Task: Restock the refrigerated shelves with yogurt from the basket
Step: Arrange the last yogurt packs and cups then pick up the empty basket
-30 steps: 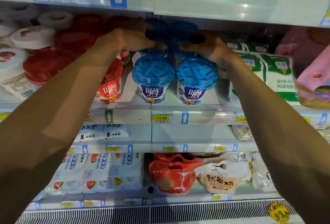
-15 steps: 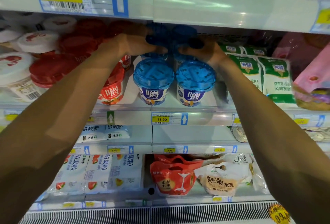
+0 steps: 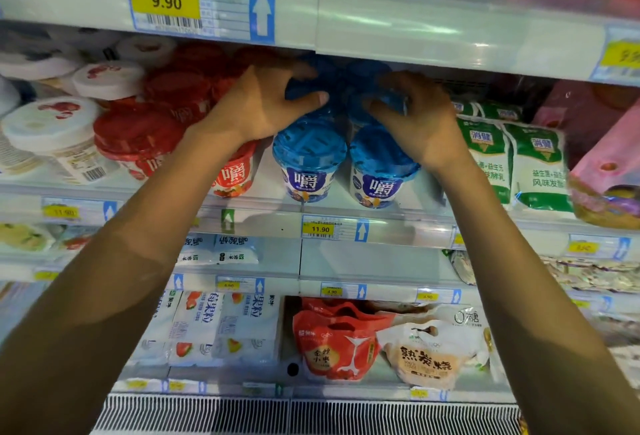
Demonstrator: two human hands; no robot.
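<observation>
Hands are both up at the middle shelf [image 3: 408, 232], in the row of blue-lidded yogurt. The left hand [image 3: 263, 105] grips the left blue cup [image 3: 308, 86], with its thumb across the front and its fingers curled over the lid. The right hand [image 3: 419, 119] curls round the right blue cup [image 3: 375, 102], just beside the first at its 3 o'clock. Both held cups sit at 12 o'clock of the front cups [image 3: 309, 157], which stand upright side by side at the shelf edge. I cannot tell whether the held cups rest on other cups or hang clear.

At 9 o'clock of the blue row are red cups [image 3: 138, 136], and further out white cups [image 3: 52, 129]. At 3 o'clock green pouches [image 3: 533, 164] stand upright, with a pink pack [image 3: 609, 164] beyond them. An 11.90 tag [image 3: 320, 228] sits on the shelf rail at 6 o'clock of the front cups, and a 9.90 tag [image 3: 166, 1] on the rail above at 11 o'clock. Low at 6 o'clock lie a red bag [image 3: 336, 341] and a beige bag [image 3: 429, 355], touching.
</observation>
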